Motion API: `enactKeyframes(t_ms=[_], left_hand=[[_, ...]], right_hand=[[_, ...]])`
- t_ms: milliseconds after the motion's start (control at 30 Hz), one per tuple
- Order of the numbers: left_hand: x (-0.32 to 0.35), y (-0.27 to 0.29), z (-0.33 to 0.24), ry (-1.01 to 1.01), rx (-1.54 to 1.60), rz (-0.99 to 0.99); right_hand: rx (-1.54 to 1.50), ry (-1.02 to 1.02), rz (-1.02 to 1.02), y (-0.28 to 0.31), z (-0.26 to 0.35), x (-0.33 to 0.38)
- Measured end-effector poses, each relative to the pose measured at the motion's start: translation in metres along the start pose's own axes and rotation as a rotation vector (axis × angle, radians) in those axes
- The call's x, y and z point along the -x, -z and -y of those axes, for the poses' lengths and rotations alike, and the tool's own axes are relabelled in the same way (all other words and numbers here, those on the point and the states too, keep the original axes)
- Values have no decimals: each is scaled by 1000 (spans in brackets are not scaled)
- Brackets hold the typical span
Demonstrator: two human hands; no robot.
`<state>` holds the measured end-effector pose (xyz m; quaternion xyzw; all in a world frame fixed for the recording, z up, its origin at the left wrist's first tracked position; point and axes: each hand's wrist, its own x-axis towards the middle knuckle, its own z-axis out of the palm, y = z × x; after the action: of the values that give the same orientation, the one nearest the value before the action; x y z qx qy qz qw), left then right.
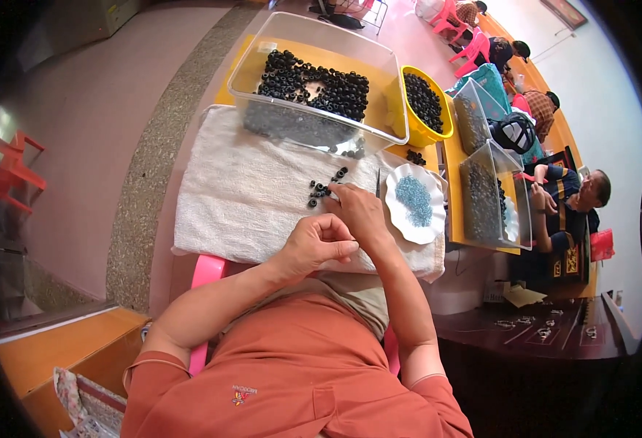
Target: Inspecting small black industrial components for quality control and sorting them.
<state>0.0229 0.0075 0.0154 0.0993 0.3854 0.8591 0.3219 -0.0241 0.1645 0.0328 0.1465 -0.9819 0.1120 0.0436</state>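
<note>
On the white towel (pixel 240 182) before me lies a loose cluster of small black ring-shaped parts (pixel 312 203). My right hand (pixel 361 213) reaches into this cluster, its fingertips closed at one of the parts. Nearer to me, my left hand (pixel 312 247) is curled in a pinch between thumb and forefinger; whatever it holds is too small to make out. Right of my right hand, a white scalloped dish (pixel 396 223) carries many tiny clear-blue pieces (pixel 414 200). A thin dark tool (pixel 378 183) lies between hand and dish.
Beyond the towel stands a clear plastic bin (pixel 394 120) with many black parts, beside a yellow bucket (pixel 445 128) of the same. More clear bins (pixel 492 212) stand at right, near a seated person (pixel 573 201). Several people sit farther back. A red chair (pixel 7 171) is at left.
</note>
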Motion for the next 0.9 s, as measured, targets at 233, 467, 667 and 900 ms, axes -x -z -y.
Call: enactKeyframes(t_ms=[233, 467, 667, 900], left_hand=[[-1, -1, 1, -15, -31, 1], [1, -2, -2, -9, -12, -8], [-1, -3, 0, -63, -25, -60], [-2, 1, 3, -41, -40, -64]], right_hand=[[-26, -26, 0, -5, -1, -1], [-468, -17, -213, 3, -6, 20], [-1000, -145, -165, -5, -21, 48], [-1200, -241, -184, -9, -25, 60]])
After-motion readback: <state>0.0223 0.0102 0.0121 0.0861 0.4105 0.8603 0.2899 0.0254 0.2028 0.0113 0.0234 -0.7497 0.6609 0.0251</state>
